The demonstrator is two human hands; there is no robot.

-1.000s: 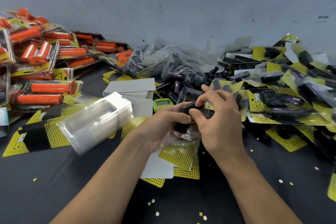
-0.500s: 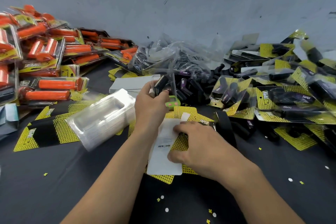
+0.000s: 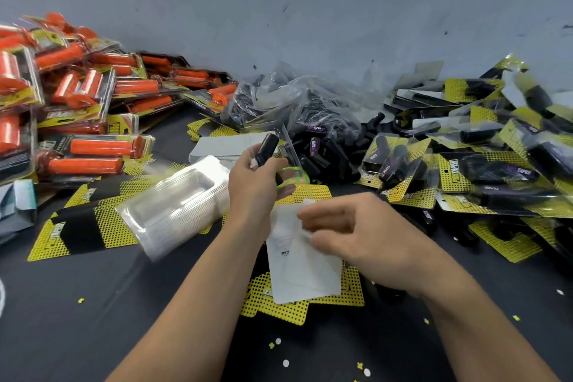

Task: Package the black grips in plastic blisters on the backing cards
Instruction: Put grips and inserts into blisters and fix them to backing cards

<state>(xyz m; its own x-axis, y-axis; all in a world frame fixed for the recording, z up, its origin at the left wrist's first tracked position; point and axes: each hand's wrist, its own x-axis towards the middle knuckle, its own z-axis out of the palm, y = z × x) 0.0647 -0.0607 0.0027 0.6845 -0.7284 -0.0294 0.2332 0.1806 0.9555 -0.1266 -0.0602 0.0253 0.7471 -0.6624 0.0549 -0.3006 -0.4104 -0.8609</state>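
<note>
Head view, so: free room is being squeezed from three sides. The table is being crowded at 10 o'clock by packed orange grips, at 12 by a plastic bag of loose grips against the wall, and at 2 to 3 by a heap of packed black ones. Bare dark tabletop is being offered only from 5 to 8 o'clock. A stack of empty blisters is lying at 9, just beside the left hand.

A clear blister with a black grip in it is being clutched by that hand at centre, raised and tilted toward 1 o'clock. The grip is looking matte black and cylindrical. A backing card, white side up, is being pinched at its top edge by the right hand, which is a bit blurred. The card is resting over yellow dotted cards.
</note>
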